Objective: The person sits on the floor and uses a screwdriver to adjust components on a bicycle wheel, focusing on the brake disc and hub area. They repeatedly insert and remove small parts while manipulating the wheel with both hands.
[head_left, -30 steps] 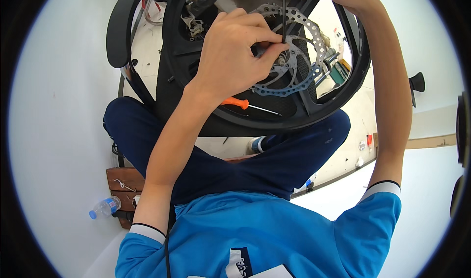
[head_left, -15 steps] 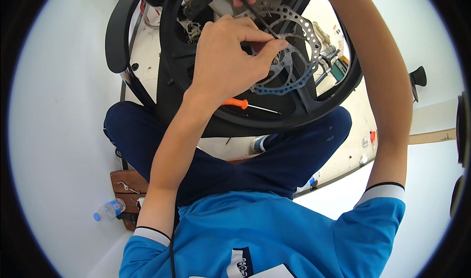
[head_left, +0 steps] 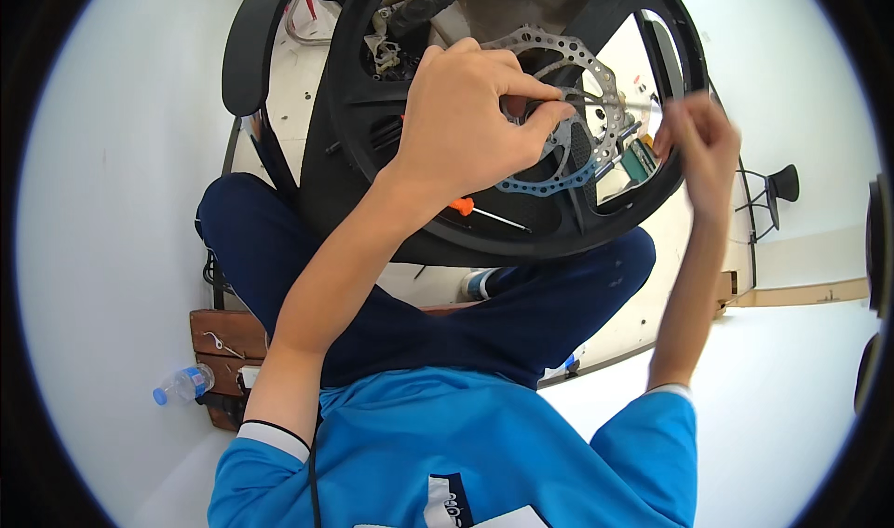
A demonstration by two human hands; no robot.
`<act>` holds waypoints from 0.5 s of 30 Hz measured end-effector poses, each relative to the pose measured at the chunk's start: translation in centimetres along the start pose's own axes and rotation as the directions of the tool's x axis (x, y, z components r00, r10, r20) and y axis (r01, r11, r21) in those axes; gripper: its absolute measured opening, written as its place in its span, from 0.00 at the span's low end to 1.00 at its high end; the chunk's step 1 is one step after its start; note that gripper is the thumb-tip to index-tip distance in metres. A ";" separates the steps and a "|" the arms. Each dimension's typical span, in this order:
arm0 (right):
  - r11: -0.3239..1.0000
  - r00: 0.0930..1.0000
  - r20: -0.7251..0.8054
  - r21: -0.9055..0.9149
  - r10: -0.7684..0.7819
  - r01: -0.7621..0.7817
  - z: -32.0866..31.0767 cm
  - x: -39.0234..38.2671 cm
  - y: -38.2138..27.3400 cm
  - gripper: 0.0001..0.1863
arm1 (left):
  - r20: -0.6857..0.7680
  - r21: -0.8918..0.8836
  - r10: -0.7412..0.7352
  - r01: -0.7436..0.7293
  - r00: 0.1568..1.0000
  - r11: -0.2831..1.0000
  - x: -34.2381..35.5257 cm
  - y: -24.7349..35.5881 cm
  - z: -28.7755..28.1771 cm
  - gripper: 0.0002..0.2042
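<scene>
A black spoked wheel (head_left: 447, 241) lies across a black chair seat in front of me, with a perforated metal brake disc (head_left: 605, 86) at its hub. Over the disc, my left hand (head_left: 466, 123) pinches thumb and forefinger around the end of a thin rod-like tool (head_left: 596, 100); the hand covers much of the hub. The tool runs rightward, blurred, toward my right hand (head_left: 700, 142), whose curled, smeared fingers are at the wheel's right rim and appear to grip its other end. An orange-handled screwdriver (head_left: 464, 208) lies below my left hand, its handle partly hidden.
A black chair armrest (head_left: 244, 58) rises at the left. Metal parts and a yellow-banded dark piece (head_left: 424, 6) show through the wheel's far side. A green box (head_left: 639, 159) sits beyond the spokes. Low left, a plastic bottle (head_left: 186, 385) lies beside a brown wooden board (head_left: 216, 328).
My right hand has swung from the far side of the wheel to its right rim, turning the tool with it. My left hand keeps its pinch near the hub. The view has shifted slightly.
</scene>
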State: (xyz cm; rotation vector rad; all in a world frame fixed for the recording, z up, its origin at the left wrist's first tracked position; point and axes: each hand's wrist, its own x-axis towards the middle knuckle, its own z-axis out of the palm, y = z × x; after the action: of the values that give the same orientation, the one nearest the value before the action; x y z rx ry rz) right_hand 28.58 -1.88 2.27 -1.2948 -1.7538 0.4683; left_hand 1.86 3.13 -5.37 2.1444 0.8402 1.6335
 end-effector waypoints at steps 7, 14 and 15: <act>0.955 0.923 -0.317 0.265 0.219 -0.135 9.3 -10.8 0.8 0.06 | 0.146 -0.038 0.049 -0.044 0.988 0.998 0.5 -0.4 -1.4 0.09; 0.956 0.897 -0.373 0.251 0.238 -0.149 11.8 -11.9 -0.7 0.03 | 0.087 0.123 0.267 -0.276 0.960 0.953 0.5 -0.8 -1.1 0.09; 0.972 0.891 -0.400 0.178 0.214 -0.153 10.8 -11.7 -1.2 0.03 | 0.061 0.130 0.315 -0.321 0.947 0.938 0.6 -1.0 -1.0 0.09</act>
State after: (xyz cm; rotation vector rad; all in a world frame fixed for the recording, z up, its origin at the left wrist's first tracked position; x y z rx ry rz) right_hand 19.88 -10.84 -7.70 -1.3491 -1.2268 0.3801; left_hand 0.74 4.19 -5.14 2.5101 0.6358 1.7175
